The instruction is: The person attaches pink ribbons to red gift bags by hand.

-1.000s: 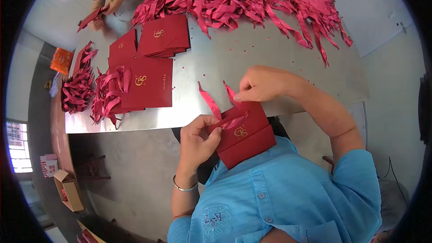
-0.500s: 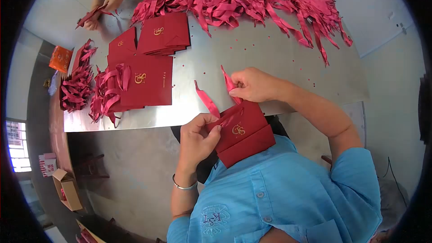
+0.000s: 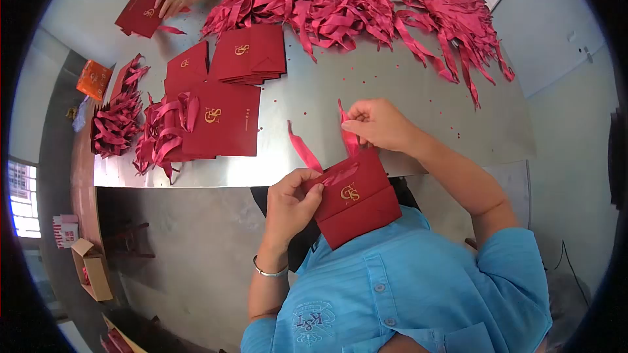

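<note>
A red paper bag (image 3: 360, 199) with a gold logo is tilted against my blue shirt, just off the table's front edge. My left hand (image 3: 292, 202) pinches its upper left corner between thumb and fingers. A pink ribbon end (image 3: 303, 148) sticks up beside that hand. Above the bag's upper right side, my right hand (image 3: 376, 123) pinches a second pink ribbon end (image 3: 348, 137) that rises from the bag. A further stretch of ribbon lies across the bag's face near its top edge.
On the metal table (image 3: 314, 85) lie a large ribbon heap (image 3: 307, 10), a smaller heap (image 3: 451, 19), stacked red bags (image 3: 248, 52) and bags with ribbons (image 3: 167, 124). Across the table, a co-worker's hand (image 3: 173, 1) holds a red bag (image 3: 139, 13).
My right hand has moved slightly up and right along the ribbon. The ribbon on the bag's face lies flatter. The co-worker's bag has turned its logo side into view.
</note>
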A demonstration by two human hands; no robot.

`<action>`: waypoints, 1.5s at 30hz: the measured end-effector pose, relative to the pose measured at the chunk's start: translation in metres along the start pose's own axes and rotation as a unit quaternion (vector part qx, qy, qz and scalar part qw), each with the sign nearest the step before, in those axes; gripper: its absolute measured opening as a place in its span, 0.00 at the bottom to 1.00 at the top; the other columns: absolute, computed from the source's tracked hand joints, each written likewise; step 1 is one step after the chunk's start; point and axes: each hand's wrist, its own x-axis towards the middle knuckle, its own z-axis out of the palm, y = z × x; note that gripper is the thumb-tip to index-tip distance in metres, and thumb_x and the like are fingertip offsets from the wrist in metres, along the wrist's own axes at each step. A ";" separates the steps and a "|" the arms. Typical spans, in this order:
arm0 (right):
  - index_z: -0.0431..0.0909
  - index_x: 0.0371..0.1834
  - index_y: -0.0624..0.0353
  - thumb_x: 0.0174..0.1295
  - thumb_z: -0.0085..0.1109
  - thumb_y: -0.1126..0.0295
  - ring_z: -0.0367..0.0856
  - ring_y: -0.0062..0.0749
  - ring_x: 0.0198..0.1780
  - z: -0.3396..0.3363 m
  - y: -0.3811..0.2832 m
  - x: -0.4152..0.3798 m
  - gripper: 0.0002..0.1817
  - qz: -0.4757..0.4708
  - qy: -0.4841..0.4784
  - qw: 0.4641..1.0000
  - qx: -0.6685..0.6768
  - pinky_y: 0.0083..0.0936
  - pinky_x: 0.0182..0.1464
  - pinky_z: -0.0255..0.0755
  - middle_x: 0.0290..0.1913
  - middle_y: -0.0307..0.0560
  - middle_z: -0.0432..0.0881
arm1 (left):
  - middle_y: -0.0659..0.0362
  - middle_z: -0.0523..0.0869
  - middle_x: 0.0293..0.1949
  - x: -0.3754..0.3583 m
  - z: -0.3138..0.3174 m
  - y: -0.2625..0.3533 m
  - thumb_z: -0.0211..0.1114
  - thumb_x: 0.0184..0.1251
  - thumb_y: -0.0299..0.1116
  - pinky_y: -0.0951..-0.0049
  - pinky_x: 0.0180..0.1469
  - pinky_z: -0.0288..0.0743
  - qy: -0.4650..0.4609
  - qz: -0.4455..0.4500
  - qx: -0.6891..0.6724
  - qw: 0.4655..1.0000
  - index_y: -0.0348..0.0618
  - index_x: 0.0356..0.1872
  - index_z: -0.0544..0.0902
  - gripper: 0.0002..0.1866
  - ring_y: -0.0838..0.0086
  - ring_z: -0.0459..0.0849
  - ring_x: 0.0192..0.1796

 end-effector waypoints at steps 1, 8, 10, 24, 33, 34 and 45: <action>0.80 0.38 0.66 0.65 0.62 0.68 0.76 0.15 0.27 -0.001 0.002 0.000 0.09 -0.002 -0.002 1.000 -0.001 0.16 0.29 0.71 0.27 0.37 0.81 | 0.68 0.84 0.31 0.000 0.001 0.001 0.65 0.62 0.19 0.86 0.33 0.72 0.003 0.001 0.000 1.000 0.35 0.41 0.84 0.06 0.90 0.76 0.32; 0.81 0.44 0.66 0.66 0.60 0.72 0.77 0.15 0.28 -0.003 0.013 0.000 0.09 -0.076 0.048 0.996 -0.014 0.16 0.31 0.72 0.31 0.37 0.83 | 0.67 0.85 0.31 0.001 0.005 -0.002 0.66 0.63 0.21 0.85 0.34 0.73 0.033 0.002 0.067 0.997 0.34 0.42 0.85 0.07 0.89 0.78 0.32; 0.81 0.44 0.67 0.66 0.60 0.72 0.78 0.15 0.29 -0.003 0.010 -0.002 0.09 -0.084 0.057 0.995 -0.022 0.16 0.32 0.73 0.31 0.37 0.83 | 0.67 0.85 0.31 0.001 0.006 -0.002 0.66 0.63 0.21 0.85 0.34 0.73 0.036 -0.007 0.066 0.997 0.34 0.42 0.85 0.07 0.88 0.78 0.32; 0.83 0.30 0.59 0.46 0.70 0.72 0.79 0.33 0.36 0.051 -0.007 -0.039 0.08 -0.500 0.072 0.798 -0.327 0.30 0.36 0.74 0.36 0.41 0.80 | 0.62 0.81 0.41 0.007 -0.001 -0.002 0.59 0.64 0.16 0.83 0.46 0.75 -0.004 -0.042 -0.062 0.997 0.34 0.49 0.74 0.13 0.82 0.81 0.45; 0.78 0.29 0.60 0.52 0.65 0.73 0.77 0.39 0.38 0.052 -0.009 -0.041 0.06 -0.410 0.008 0.835 -0.367 0.33 0.43 0.72 0.34 0.45 0.76 | 0.62 0.81 0.40 0.007 0.005 -0.005 0.60 0.63 0.15 0.83 0.46 0.76 -0.007 -0.012 -0.029 0.999 0.35 0.47 0.75 0.12 0.82 0.81 0.44; 0.78 0.29 0.60 0.52 0.65 0.73 0.77 0.39 0.38 0.049 -0.011 -0.039 0.06 -0.410 0.008 0.835 -0.367 0.33 0.43 0.72 0.34 0.45 0.76 | 0.62 0.81 0.40 0.007 0.005 -0.007 0.60 0.63 0.15 0.83 0.46 0.76 -0.008 -0.013 -0.029 0.999 0.35 0.47 0.75 0.12 0.82 0.81 0.44; 0.80 0.24 0.64 0.60 0.59 0.60 0.80 0.48 0.30 -0.006 -0.017 -0.025 0.16 -0.123 0.059 0.942 -0.307 0.39 0.36 0.72 0.25 0.53 0.80 | 0.64 0.86 0.35 0.005 -0.002 -0.003 0.58 0.66 0.18 0.84 0.41 0.75 -0.030 -0.018 0.008 0.999 0.32 0.46 0.83 0.10 0.86 0.80 0.37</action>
